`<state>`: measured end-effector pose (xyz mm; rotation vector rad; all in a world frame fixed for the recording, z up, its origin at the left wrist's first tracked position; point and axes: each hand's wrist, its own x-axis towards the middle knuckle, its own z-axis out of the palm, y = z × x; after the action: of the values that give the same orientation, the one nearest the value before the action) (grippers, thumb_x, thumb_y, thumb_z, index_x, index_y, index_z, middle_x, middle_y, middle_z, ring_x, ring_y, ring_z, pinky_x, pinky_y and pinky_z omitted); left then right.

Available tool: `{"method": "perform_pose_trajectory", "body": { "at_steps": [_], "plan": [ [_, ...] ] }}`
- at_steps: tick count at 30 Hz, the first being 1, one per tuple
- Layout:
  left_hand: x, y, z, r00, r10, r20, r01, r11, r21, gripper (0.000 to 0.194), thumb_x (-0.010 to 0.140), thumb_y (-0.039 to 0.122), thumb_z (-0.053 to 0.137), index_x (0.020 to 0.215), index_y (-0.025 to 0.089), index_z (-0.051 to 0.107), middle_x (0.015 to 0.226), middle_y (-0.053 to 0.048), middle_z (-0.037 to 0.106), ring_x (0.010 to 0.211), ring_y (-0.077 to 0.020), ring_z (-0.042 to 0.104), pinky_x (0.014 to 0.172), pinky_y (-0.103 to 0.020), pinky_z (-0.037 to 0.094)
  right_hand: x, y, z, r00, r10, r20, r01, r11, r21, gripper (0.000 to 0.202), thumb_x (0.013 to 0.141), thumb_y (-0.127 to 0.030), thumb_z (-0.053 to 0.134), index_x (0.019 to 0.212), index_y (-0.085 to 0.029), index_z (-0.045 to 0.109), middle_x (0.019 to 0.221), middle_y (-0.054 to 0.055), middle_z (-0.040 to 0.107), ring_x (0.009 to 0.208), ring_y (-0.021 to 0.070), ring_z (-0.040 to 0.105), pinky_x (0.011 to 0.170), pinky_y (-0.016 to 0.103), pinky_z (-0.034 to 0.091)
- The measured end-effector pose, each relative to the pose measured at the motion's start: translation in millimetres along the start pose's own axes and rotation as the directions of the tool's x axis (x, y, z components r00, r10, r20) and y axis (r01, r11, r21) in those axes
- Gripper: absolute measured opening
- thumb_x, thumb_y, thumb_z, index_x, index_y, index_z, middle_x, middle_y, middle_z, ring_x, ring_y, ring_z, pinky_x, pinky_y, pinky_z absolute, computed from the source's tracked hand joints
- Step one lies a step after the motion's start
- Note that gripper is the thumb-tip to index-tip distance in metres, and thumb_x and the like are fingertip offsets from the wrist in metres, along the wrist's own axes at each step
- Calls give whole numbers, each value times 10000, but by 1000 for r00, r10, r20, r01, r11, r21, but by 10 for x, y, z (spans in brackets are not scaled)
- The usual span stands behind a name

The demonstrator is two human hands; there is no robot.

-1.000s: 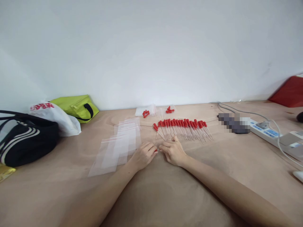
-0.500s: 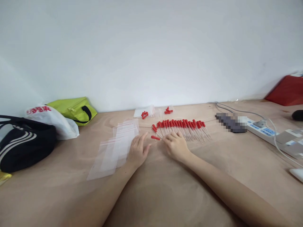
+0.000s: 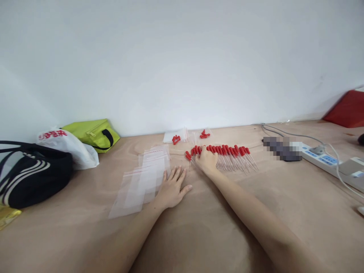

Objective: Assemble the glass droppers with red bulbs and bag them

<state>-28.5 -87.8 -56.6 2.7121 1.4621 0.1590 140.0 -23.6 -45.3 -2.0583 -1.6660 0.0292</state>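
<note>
My left hand [image 3: 172,190] lies flat on the table with its fingers spread, holding nothing. It is beside overlapping clear zip bags [image 3: 133,193], its fingertips close to their right edge. My right hand [image 3: 207,160] is closed at the left part of a row of droppers [image 3: 227,150] with red rubber bulbs and thin clear stems. Its fingers are curled round a dropper there, though the hand hides most of the grip. Just left of these fingers lie droppers set slightly apart [image 3: 188,155].
Behind the row are loose red bulbs [image 3: 176,140], more red bulbs [image 3: 204,134] and thin clear tubes [image 3: 193,137]. Bags [image 3: 36,170] stand at the left. On the right are a pixelated dark object [image 3: 281,148], a power strip [image 3: 321,154] with cables and a red bag [image 3: 347,110].
My right hand has moved up and onto the row. The single dropper lying between my hands no longer shows there. My left hand has drawn slightly back and spread flat.
</note>
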Motion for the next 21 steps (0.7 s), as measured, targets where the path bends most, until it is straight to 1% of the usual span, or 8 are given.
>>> {"method": "perform_pose_trajectory", "body": {
  "at_steps": [3, 5, 8, 10, 13, 16, 18, 21],
  "plan": [
    [1, 3, -14, 1000, 2, 0, -2, 1000, -4, 625, 849, 554, 261, 1333, 161, 293, 1392, -160, 245, 1276, -331, 219, 975, -576, 156, 6, 0, 0, 999, -42, 5, 42, 999, -25, 263, 775, -239, 440, 994, -122, 525, 800, 132, 646, 791, 254, 589, 722, 373, 274],
    [-2, 3, -5, 1000, 10, -17, -11, 1000, -3, 619, 845, 556, 274, 1330, 173, 299, 1387, -155, 265, 1270, -329, 236, 975, -570, 166, -10, 23, -4, 996, -85, -24, 85, 996, -24, 256, 783, -252, 439, 988, -132, 533, 850, 135, 633, 821, 251, 577, 727, 374, 287],
    [-18, 19, 12, 995, 11, -100, -11, 1000, 8, 614, 848, 533, 303, 1346, 178, 253, 1388, -133, 279, 1276, -309, 230, 992, -548, 162, -103, 107, -17, 977, -185, -105, 188, 982, 19, 247, 792, -268, 437, 962, -138, 561, 891, 133, 604, 828, 238, 559, 699, 349, 335],
    [-30, 41, 15, 978, 22, -207, -18, 1000, 21, 603, 862, 480, 320, 1362, 165, 198, 1392, -123, 276, 1288, -288, 207, 1009, -533, 146, -227, 208, -47, 942, -293, -161, 311, 946, 95, 239, 804, -265, 426, 936, -141, 581, 882, 124, 589, 803, 217, 554, 673, 322, 373],
    [-42, 70, 8, 946, 56, -319, -46, 998, 41, 570, 876, 399, 329, 1363, 137, 187, 1379, -130, 306, 1288, -261, 216, 1025, -499, 160, -471, 417, -146, 849, -491, -195, 526, 820, 225, 239, 823, -263, 420, 954, -155, 588, 897, 103, 590, 808, 185, 552, 701, 300, 419],
    [-70, 85, -5, 952, 72, -299, -65, 997, 31, 548, 874, 384, 333, 1337, 100, 258, 1355, -147, 343, 1280, -259, 238, 1023, -464, 214, -692, 649, -295, 775, -619, -128, 629, 733, 259, 316, 823, -339, 453, 1062, -164, 562, 1039, 102, 584, 945, 199, 533, 810, 333, 425],
    [-121, 92, -22, 967, 93, -237, -91, 996, 16, 552, 865, 411, 347, 1313, 90, 311, 1362, -154, 329, 1281, -266, 233, 1018, -446, 240, -787, 785, -390, 738, -673, -48, 660, 706, 256, 422, 815, -387, 463, 1169, -162, 504, 1170, 113, 530, 1065, 217, 485, 885, 369, 400],
    [-245, 107, -67, 977, 168, -127, -171, 985, -8, 565, 851, 466, 358, 1307, 132, 336, 1381, -132, 299, 1281, -263, 237, 1019, -432, 249, -856, 920, -479, 692, -715, 97, 675, 689, 265, 505, 818, -426, 447, 1262, -186, 426, 1321, 115, 396, 1196, 225, 379, 946, 392, 365]
  ]
}}
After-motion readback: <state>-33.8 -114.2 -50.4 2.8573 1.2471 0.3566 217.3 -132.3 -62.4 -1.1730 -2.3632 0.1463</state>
